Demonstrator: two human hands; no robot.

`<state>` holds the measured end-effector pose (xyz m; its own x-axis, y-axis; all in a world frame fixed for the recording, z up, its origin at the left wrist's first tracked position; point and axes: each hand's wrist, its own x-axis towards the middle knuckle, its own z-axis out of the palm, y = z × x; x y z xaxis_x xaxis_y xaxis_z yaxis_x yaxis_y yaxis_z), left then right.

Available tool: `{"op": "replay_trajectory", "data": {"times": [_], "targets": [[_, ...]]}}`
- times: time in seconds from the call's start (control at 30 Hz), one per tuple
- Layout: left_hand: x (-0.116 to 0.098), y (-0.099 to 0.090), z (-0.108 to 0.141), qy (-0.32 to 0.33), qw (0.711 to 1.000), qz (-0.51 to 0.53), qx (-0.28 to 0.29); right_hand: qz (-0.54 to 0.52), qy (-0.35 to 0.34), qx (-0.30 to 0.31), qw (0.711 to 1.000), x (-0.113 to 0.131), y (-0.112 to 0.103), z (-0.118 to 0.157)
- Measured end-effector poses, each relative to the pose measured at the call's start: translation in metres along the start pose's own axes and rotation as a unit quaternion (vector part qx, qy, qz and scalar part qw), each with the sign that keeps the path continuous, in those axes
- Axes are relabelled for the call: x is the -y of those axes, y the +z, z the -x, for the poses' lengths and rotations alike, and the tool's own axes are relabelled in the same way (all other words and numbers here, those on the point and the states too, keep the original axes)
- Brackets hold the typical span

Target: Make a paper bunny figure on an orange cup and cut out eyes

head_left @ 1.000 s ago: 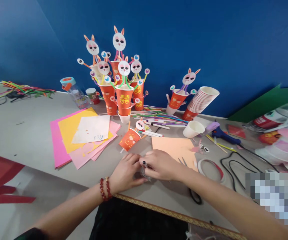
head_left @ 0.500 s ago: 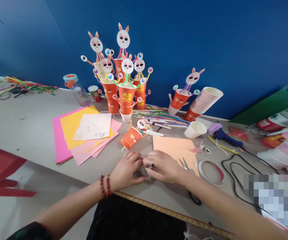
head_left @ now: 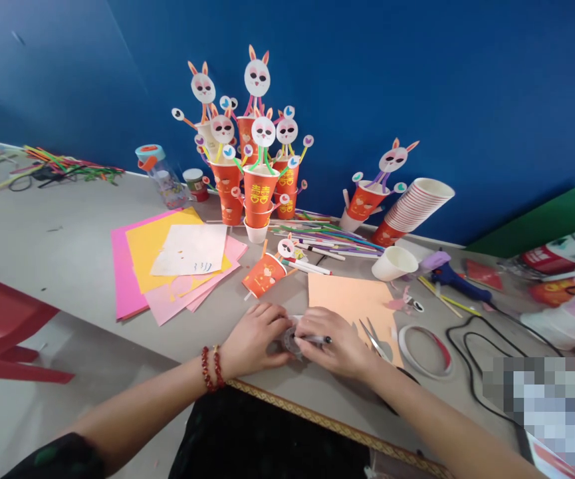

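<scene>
Clamping one pen (head_left: pixel 323 340) in right hand (head_left: pixel 336 338), holding one clear piece (head_left: pixel 290 342) in left hand (head_left: pixel 256 336), facing seven paper rabbits (head_left: pixel 263 133).

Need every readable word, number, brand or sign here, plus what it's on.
"囍": in yellow on the front red cup stack; also on the red cups behind it, at right.
"3 3 3": blue handwriting on the white sheet; the mark after it is unclear.
Too blurred: bottle label.
Too small: small jar.
Held pen: no lettering legible.
</scene>
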<state>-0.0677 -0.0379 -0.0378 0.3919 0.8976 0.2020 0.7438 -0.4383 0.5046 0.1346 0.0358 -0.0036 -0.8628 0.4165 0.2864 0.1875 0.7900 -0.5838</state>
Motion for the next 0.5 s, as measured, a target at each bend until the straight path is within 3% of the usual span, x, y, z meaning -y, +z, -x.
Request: {"op": "replay_trajectory", "data": {"times": [0.17,0.23,0.33,0.5], "targets": [[0.000,0.000,0.000,0.003,1.000,0.003,-0.001,-0.070,0.110,-0.130,0.983,-0.012,-0.005,0.017],[0.000,0.000,0.000,0.004,1.000,0.003,0.000,-0.084,0.136,-0.144,0.977,-0.016,-0.005,0.025],[-0.001,0.000,0.001,0.004,1.000,0.000,-0.001,-0.061,0.129,-0.092,0.985,-0.018,0.000,0.035],[-0.001,0.000,0.000,0.017,1.000,0.000,-0.013,0.074,0.078,-0.019,0.994,-0.014,0.010,0.045]]}}
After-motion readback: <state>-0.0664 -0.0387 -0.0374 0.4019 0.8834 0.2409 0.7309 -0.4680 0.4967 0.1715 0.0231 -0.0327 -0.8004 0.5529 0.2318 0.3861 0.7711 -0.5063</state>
